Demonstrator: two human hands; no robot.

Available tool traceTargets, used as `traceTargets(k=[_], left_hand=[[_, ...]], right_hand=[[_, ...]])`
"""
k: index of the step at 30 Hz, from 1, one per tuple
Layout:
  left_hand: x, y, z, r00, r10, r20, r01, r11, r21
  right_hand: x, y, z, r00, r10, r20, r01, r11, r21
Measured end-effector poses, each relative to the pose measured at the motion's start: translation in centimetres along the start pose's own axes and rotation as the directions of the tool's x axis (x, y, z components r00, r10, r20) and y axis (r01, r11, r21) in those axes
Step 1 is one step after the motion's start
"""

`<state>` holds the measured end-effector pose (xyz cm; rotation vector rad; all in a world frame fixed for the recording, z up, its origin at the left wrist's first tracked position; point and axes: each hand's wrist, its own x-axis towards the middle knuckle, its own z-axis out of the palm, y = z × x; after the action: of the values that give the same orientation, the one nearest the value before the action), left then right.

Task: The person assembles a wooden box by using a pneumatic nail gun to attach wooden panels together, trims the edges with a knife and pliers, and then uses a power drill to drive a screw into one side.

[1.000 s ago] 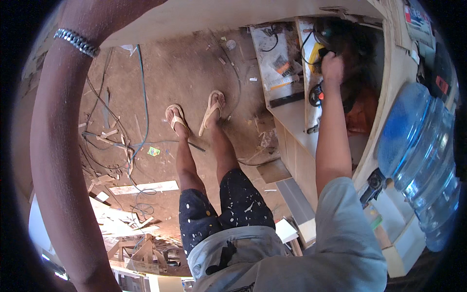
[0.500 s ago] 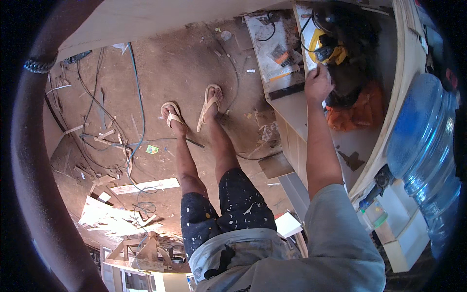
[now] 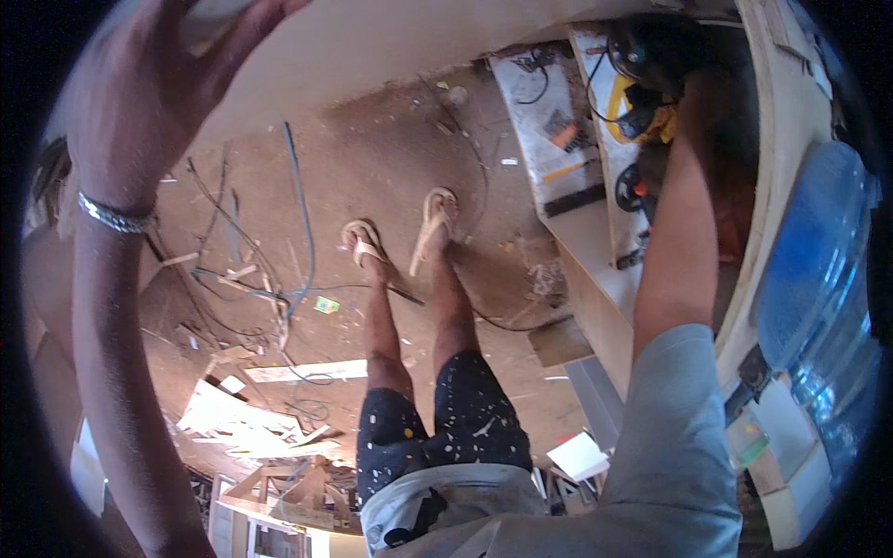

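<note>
Looking down from my head, my left hand is raised high against the pale board overhead, fingers spread and clasping its edge. My right hand reaches deep into the shelf among the power tools; it sits in shadow, so I cannot tell whether it is clenched on anything or loose. The yellow tool lies just beside it, with a dark round tool above, and both are in the shelf, not lifted out, so by my reckoning the fetching is barely begun. Around me: a big blue water bottle to the right, cables and wood scraps across the dirt floor by my sandals.
</note>
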<state>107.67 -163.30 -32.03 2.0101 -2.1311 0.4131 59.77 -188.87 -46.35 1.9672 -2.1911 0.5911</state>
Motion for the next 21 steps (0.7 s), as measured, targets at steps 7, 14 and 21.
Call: traceTargets(k=[7, 14, 21], left_hand=[[-0.4, 0.3, -1.9, 0.976, -0.179, 0.123, 0.161, 0.976, 0.144], [0.6, -0.7, -1.6, 0.997, 0.000, 0.075, -0.008, 0.995, 0.098], [1.3, 0.1, -1.8, 0.996, 0.009, 0.088, -0.016, 0.997, 0.077]], right_hand=[[4.3, -0.4, 4.0, 0.994, 0.060, 0.096, -0.067, 0.995, 0.075], [6.1, 1.2, 4.0, 0.987, 0.095, 0.129, -0.109, 0.988, 0.106], [5.9, 1.8, 3.6, 0.980, 0.141, 0.139, -0.159, 0.979, 0.129]])
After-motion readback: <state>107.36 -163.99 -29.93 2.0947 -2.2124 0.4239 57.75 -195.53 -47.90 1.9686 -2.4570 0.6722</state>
